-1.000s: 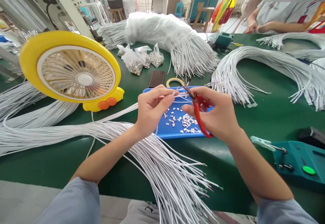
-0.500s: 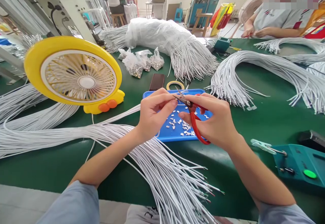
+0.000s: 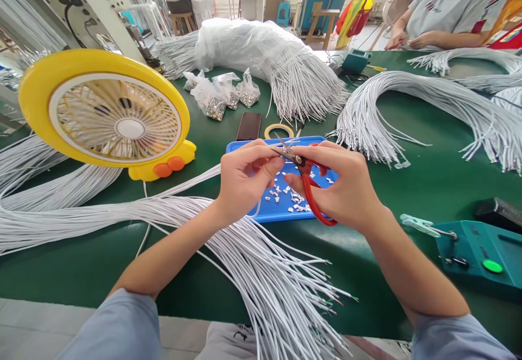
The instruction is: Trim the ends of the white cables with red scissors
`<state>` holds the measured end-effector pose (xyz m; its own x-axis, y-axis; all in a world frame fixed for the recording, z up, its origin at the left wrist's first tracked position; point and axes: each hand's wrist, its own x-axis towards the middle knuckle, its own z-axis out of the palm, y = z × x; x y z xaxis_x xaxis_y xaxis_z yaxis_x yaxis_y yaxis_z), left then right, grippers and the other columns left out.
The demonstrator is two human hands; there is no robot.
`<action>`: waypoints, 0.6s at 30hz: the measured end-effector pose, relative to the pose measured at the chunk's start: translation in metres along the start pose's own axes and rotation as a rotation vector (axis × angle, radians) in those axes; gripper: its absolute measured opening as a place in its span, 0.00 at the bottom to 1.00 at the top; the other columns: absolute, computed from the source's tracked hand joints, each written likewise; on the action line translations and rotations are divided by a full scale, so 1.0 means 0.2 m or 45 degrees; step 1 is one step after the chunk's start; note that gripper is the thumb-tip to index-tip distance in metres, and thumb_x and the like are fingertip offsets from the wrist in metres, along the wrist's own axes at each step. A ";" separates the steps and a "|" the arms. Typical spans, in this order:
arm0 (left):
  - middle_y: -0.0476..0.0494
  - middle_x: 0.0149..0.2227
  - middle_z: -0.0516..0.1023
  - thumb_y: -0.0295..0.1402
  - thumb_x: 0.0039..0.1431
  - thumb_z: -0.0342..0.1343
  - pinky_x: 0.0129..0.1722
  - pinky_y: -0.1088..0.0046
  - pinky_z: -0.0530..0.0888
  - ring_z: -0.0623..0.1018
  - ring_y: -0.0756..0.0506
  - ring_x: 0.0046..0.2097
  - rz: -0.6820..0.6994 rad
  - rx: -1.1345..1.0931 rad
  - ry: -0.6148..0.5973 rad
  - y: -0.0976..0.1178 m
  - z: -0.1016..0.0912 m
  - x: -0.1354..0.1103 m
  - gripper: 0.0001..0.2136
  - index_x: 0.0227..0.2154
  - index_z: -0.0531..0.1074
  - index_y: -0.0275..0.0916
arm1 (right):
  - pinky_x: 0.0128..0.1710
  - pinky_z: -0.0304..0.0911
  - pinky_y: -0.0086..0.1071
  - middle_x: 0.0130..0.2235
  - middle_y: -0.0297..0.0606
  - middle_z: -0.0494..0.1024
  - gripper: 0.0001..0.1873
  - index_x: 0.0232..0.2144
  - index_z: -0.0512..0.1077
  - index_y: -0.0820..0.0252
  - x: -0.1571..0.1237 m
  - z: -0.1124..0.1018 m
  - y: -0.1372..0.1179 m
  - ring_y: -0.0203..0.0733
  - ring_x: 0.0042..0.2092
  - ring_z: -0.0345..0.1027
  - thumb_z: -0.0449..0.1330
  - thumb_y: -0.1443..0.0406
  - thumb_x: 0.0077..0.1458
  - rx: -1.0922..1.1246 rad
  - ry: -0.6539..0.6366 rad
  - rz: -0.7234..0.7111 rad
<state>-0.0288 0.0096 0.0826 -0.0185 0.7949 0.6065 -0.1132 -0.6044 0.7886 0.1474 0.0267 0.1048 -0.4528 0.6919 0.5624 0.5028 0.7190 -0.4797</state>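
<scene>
My right hand (image 3: pixel 345 183) is closed around red-handled scissors (image 3: pixel 313 199), whose blades point left and stand a little apart over the blue tray (image 3: pixel 273 217). My left hand (image 3: pixel 242 180) pinches a white cable (image 3: pixel 258 209) between thumb and fingers, close to the blades. Fingers and blades mostly cover the cable's end. Small white pieces (image 3: pixel 298 199) lie scattered in the tray below. Under my left forearm a long bundle of white cables (image 3: pixel 261 273) runs from the left, its loose ends fanning toward the table's front edge.
A yellow fan (image 3: pixel 130 129) stands at left. Behind the tray are a phone (image 3: pixel 249 126), a tape roll (image 3: pixel 279 127) and bags of metal parts (image 3: pixel 210 99). More cable bundles (image 3: pixel 408 91) lie at right, above a green machine (image 3: pixel 481 256). A co-worker (image 3: pixel 444 25) sits across.
The whole view has shifted slightly, so things sit a little higher and further left. Both hands keep their holds, with the scissors still beside the left fingertips.
</scene>
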 end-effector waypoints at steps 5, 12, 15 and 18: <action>0.49 0.28 0.72 0.29 0.55 0.63 0.19 0.84 0.69 0.71 0.56 0.22 0.012 0.067 -0.022 0.00 0.00 0.01 0.03 0.32 0.81 0.40 | 0.34 0.66 0.34 0.31 0.36 0.77 0.15 0.44 0.77 0.54 0.00 -0.01 0.00 0.40 0.35 0.70 0.66 0.63 0.51 0.009 -0.029 0.004; 0.47 0.29 0.73 0.24 0.56 0.60 0.23 0.83 0.70 0.72 0.54 0.28 0.064 0.185 -0.040 0.00 -0.02 0.00 0.08 0.35 0.81 0.41 | 0.36 0.66 0.35 0.32 0.36 0.78 0.15 0.43 0.77 0.53 0.00 -0.01 0.00 0.40 0.36 0.70 0.66 0.63 0.51 0.045 -0.032 -0.001; 0.47 0.29 0.73 0.24 0.56 0.60 0.24 0.83 0.70 0.71 0.55 0.28 0.062 0.177 -0.051 0.00 -0.02 0.00 0.08 0.36 0.81 0.41 | 0.34 0.66 0.34 0.30 0.35 0.77 0.16 0.44 0.77 0.53 0.00 0.00 0.00 0.39 0.33 0.69 0.66 0.62 0.51 0.062 -0.029 -0.003; 0.47 0.29 0.73 0.24 0.56 0.60 0.22 0.83 0.70 0.71 0.55 0.27 0.053 0.148 -0.072 0.00 -0.02 0.00 0.08 0.36 0.81 0.41 | 0.32 0.64 0.33 0.28 0.33 0.75 0.15 0.44 0.77 0.53 0.00 0.00 0.00 0.37 0.31 0.67 0.66 0.61 0.51 0.087 -0.037 0.005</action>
<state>-0.0330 0.0103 0.0822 0.0359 0.7669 0.6408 0.0022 -0.6413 0.7673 0.1478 0.0266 0.1057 -0.4729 0.6953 0.5411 0.4533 0.7187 -0.5273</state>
